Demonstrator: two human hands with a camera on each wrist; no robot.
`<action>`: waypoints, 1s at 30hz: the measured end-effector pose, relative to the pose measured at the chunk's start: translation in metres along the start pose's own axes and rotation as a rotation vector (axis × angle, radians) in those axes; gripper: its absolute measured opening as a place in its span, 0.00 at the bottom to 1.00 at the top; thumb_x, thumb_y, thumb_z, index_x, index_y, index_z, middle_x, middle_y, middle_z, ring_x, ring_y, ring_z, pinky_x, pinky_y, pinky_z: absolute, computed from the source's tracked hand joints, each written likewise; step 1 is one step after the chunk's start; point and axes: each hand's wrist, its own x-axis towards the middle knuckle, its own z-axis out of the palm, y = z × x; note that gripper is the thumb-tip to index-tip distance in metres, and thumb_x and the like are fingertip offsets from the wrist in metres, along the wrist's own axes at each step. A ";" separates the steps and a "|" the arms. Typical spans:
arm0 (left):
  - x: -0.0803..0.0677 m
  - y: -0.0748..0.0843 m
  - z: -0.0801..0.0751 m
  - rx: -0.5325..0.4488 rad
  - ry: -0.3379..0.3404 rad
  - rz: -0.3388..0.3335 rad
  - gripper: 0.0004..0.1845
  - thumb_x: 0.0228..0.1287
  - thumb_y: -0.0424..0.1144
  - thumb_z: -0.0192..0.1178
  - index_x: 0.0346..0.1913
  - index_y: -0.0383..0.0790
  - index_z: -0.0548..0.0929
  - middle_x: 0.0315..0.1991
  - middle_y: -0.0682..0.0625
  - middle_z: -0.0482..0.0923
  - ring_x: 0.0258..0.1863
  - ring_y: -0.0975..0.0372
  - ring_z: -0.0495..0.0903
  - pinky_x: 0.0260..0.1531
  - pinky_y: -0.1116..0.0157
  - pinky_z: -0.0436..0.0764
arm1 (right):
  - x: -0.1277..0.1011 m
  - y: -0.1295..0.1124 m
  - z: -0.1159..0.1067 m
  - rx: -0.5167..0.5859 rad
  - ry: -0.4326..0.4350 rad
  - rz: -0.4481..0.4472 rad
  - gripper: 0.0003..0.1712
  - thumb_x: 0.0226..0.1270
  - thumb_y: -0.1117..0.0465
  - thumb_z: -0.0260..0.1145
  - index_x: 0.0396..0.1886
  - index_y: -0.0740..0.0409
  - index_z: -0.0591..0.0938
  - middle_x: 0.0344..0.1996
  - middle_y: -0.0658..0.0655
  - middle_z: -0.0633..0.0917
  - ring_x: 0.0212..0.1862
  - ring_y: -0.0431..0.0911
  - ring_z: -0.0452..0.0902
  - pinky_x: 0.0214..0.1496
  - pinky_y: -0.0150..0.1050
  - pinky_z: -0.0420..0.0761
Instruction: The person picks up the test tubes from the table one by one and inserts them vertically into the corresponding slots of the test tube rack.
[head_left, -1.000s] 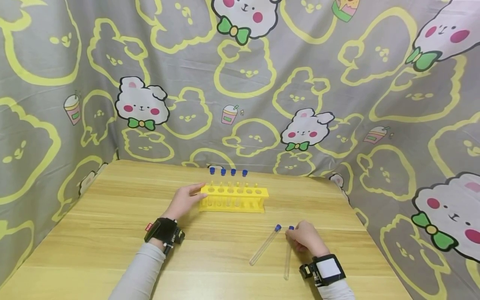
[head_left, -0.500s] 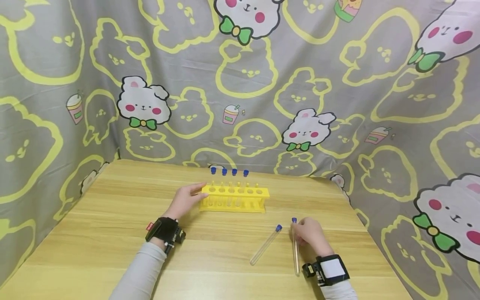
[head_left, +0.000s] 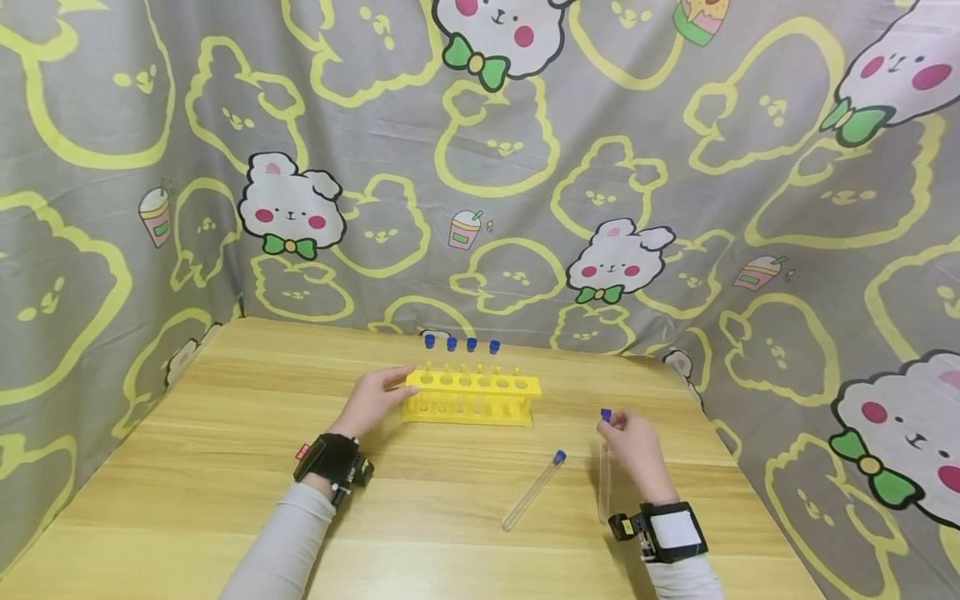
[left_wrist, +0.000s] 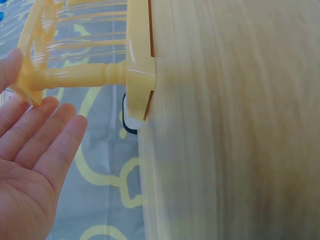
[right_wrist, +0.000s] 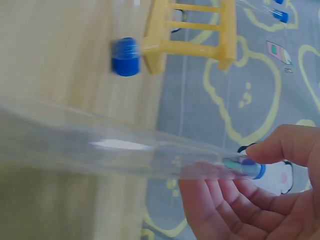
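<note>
My left hand [head_left: 369,402] holds the left end of a yellow test tube rack [head_left: 534,386], thumb in front and fingers behind its upper plate. Several clear test tubes stand in the rack, their blue caps [head_left: 452,343] rising above it. The two holes at the rack's right end have no tube. To the right, my right hand [head_left: 633,446] pinches a clear test tube [head_left: 604,492] just below its blue cap [right_wrist: 260,171]. That tube is close to upright, cap up. Another capped test tube [head_left: 531,495] lies slantwise on the table, left of the right hand.
The wooden table [head_left: 420,533] has a pale grain. A grey cloth [head_left: 510,208] with yellow outlines and white rabbit heads hangs behind it and along both sides.
My right hand has raised the test tube from near the tabletop, moving it slightly right and away from me and tipping it upright. The left hand stays at the rack's end.
</note>
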 end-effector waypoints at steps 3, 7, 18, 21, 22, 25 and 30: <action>0.000 -0.001 0.000 -0.002 -0.004 0.006 0.31 0.64 0.48 0.64 0.67 0.41 0.72 0.67 0.44 0.72 0.64 0.47 0.75 0.66 0.49 0.73 | 0.002 -0.009 -0.004 0.046 0.032 -0.019 0.15 0.66 0.60 0.57 0.43 0.69 0.74 0.36 0.66 0.81 0.29 0.45 0.82 0.27 0.34 0.86; 0.000 -0.001 0.001 -0.006 -0.002 0.006 0.31 0.64 0.49 0.64 0.67 0.41 0.73 0.67 0.44 0.72 0.63 0.48 0.75 0.65 0.50 0.73 | 0.007 -0.023 -0.010 0.085 0.083 -0.072 0.16 0.67 0.61 0.57 0.46 0.70 0.74 0.39 0.68 0.81 0.31 0.47 0.82 0.29 0.33 0.87; 0.001 -0.002 0.001 -0.005 -0.004 0.006 0.31 0.64 0.48 0.64 0.67 0.41 0.73 0.67 0.44 0.72 0.64 0.48 0.75 0.65 0.50 0.74 | 0.015 -0.069 -0.015 0.132 0.186 -0.186 0.16 0.68 0.61 0.60 0.48 0.69 0.75 0.41 0.68 0.82 0.42 0.56 0.82 0.31 0.29 0.86; 0.000 -0.001 0.001 -0.006 -0.001 0.007 0.30 0.64 0.48 0.64 0.67 0.41 0.73 0.67 0.44 0.72 0.64 0.48 0.75 0.65 0.50 0.74 | 0.016 -0.080 -0.011 0.155 0.224 -0.222 0.15 0.67 0.61 0.62 0.47 0.68 0.76 0.40 0.67 0.82 0.40 0.56 0.82 0.30 0.28 0.85; 0.000 0.000 0.001 -0.005 -0.001 0.007 0.30 0.64 0.48 0.64 0.67 0.41 0.73 0.67 0.44 0.72 0.63 0.48 0.75 0.65 0.50 0.74 | 0.016 -0.084 -0.009 0.167 0.235 -0.232 0.14 0.67 0.61 0.62 0.46 0.68 0.76 0.40 0.67 0.82 0.39 0.55 0.82 0.30 0.27 0.85; -0.001 0.000 0.001 0.006 -0.001 0.012 0.30 0.65 0.48 0.63 0.67 0.41 0.73 0.67 0.43 0.72 0.63 0.48 0.75 0.65 0.50 0.74 | 0.018 -0.094 -0.004 0.208 0.261 -0.271 0.14 0.66 0.62 0.63 0.45 0.68 0.75 0.38 0.65 0.82 0.37 0.53 0.81 0.29 0.27 0.85; -0.001 0.002 0.001 0.006 0.005 0.008 0.30 0.64 0.47 0.64 0.67 0.41 0.73 0.67 0.43 0.72 0.63 0.48 0.75 0.65 0.50 0.74 | 0.021 -0.110 0.004 0.241 0.330 -0.363 0.13 0.65 0.63 0.66 0.43 0.67 0.75 0.35 0.64 0.84 0.35 0.53 0.83 0.28 0.23 0.83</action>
